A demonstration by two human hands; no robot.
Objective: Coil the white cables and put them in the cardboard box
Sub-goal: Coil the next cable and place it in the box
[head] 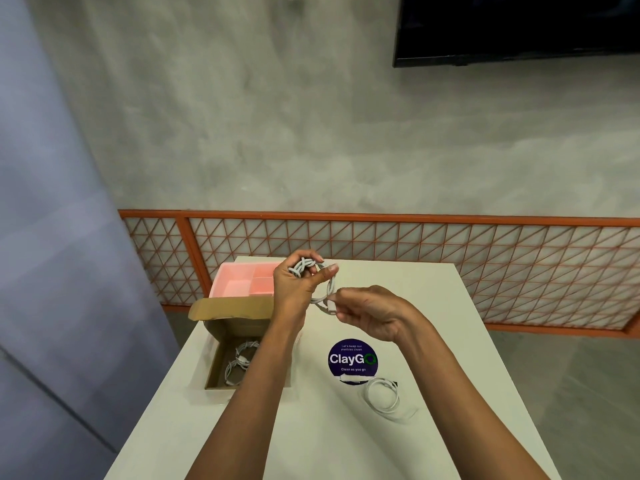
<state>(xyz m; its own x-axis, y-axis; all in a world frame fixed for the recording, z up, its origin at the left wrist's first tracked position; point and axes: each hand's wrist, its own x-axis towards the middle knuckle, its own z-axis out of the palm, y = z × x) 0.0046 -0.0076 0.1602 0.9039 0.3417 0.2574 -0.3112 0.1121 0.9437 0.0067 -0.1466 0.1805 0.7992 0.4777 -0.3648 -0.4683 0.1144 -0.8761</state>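
My left hand (294,289) curls its fingers (303,255) round the white cable (300,268) so its loops hold, while my right hand (372,313) pinches the loose end.

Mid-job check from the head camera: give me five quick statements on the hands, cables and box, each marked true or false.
1. The left hand holds a white cable coil. True.
2. The right hand is open and idle. False: it pinches the coil's free end.
3. The cardboard box is empty. False: coiled cables lie inside.
4. A loose cable lies on the table by the ClayGo sticker. True.
5. The pink tray sits beyond the box. True.
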